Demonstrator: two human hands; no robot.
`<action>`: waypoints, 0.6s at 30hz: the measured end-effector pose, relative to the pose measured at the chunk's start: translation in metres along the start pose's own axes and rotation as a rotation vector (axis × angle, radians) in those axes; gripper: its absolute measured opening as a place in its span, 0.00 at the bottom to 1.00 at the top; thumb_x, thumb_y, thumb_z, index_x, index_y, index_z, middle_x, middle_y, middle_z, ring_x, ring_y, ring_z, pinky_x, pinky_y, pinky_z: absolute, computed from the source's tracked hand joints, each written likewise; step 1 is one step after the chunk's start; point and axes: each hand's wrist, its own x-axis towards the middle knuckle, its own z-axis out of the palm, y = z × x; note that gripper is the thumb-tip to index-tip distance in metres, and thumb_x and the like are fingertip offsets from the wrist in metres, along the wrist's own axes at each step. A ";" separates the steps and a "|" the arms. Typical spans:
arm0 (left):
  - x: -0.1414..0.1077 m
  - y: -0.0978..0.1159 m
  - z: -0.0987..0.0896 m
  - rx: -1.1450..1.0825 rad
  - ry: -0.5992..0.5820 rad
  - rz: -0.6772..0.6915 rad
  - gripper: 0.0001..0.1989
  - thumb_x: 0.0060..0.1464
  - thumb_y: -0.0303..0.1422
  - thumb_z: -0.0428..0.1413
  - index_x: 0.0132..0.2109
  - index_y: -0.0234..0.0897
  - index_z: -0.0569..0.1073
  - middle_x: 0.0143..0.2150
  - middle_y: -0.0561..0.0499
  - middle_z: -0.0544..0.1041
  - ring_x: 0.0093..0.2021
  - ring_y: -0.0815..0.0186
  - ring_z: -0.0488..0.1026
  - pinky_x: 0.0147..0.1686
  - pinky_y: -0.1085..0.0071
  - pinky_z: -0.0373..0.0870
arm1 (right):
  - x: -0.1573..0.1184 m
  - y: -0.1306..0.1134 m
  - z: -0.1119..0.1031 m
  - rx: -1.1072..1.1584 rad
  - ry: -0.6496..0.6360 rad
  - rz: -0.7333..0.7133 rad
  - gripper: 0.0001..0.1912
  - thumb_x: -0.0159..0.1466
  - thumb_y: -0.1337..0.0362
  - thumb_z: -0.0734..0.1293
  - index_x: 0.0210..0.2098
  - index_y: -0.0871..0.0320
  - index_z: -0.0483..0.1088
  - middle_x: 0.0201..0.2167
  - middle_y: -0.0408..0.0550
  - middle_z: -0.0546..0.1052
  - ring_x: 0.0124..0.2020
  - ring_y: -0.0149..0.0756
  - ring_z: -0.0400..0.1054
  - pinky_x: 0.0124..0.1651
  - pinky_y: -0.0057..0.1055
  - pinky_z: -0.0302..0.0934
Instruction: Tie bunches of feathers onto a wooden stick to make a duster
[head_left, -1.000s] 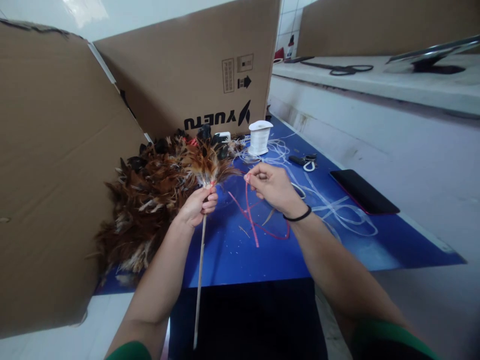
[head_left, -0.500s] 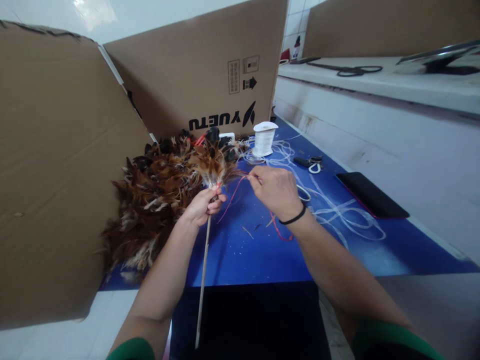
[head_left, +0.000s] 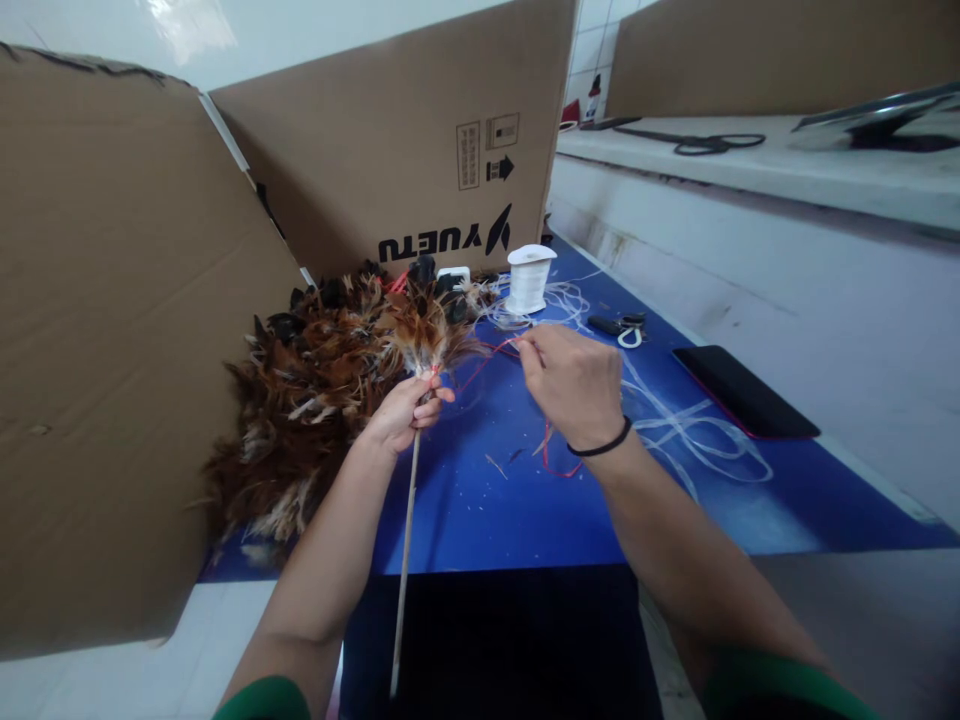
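Note:
My left hand (head_left: 411,408) is closed round the upper part of a thin wooden stick (head_left: 408,540), just below a tuft of brown feathers (head_left: 424,325) at its top. Red string (head_left: 480,366) runs from the base of the tuft across to my right hand (head_left: 574,382). The right fingers pinch that string, with the hand raised over the table. Its far side and part of the string are hidden behind the fingers. The stick's lower end hangs past the table's front edge.
A heap of brown feathers (head_left: 315,400) lies left, against cardboard panels (head_left: 375,150). A white ribbon spool (head_left: 529,280), snippers (head_left: 619,326), loose clear strips (head_left: 690,440) and a dark phone (head_left: 742,390) lie on the blue table (head_left: 510,530). Scissors (head_left: 697,140) rest on the ledge.
My right hand has moved to the right, away from the tuft, drawing the red string out longer. The left hand and the stick have stayed in place.

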 end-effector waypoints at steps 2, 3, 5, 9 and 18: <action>0.001 0.000 -0.001 -0.006 0.007 0.003 0.09 0.53 0.33 0.55 0.31 0.32 0.64 0.26 0.48 0.74 0.12 0.84 0.49 0.11 0.84 0.41 | -0.003 0.003 -0.004 0.005 0.006 0.003 0.14 0.65 0.62 0.57 0.31 0.59 0.72 0.28 0.48 0.76 0.28 0.34 0.66 0.29 0.31 0.49; 0.001 0.000 -0.002 -0.008 0.014 0.004 0.09 0.54 0.32 0.55 0.31 0.32 0.64 0.26 0.47 0.75 0.12 0.84 0.49 0.11 0.84 0.41 | -0.004 0.003 -0.005 0.010 0.007 0.002 0.14 0.65 0.62 0.57 0.31 0.59 0.72 0.28 0.48 0.76 0.28 0.34 0.67 0.29 0.31 0.50; 0.003 -0.001 -0.003 -0.008 0.030 0.006 0.09 0.55 0.32 0.54 0.31 0.31 0.63 0.27 0.46 0.75 0.12 0.84 0.49 0.11 0.85 0.41 | -0.006 0.003 -0.008 0.021 0.007 -0.002 0.15 0.65 0.62 0.56 0.31 0.59 0.72 0.28 0.48 0.76 0.28 0.34 0.67 0.30 0.31 0.50; 0.004 -0.002 -0.004 0.000 0.022 -0.007 0.08 0.56 0.31 0.53 0.31 0.31 0.63 0.31 0.40 0.78 0.12 0.84 0.48 0.11 0.84 0.41 | -0.005 -0.002 -0.011 0.016 0.007 -0.015 0.15 0.66 0.62 0.55 0.31 0.59 0.72 0.28 0.49 0.76 0.28 0.34 0.66 0.30 0.31 0.49; 0.002 -0.005 -0.001 0.025 -0.042 -0.060 0.09 0.56 0.33 0.52 0.31 0.32 0.62 0.35 0.37 0.78 0.13 0.85 0.46 0.12 0.84 0.40 | 0.005 -0.008 -0.009 -0.137 0.049 -0.084 0.16 0.66 0.65 0.55 0.27 0.60 0.70 0.25 0.48 0.73 0.25 0.31 0.62 0.28 0.32 0.43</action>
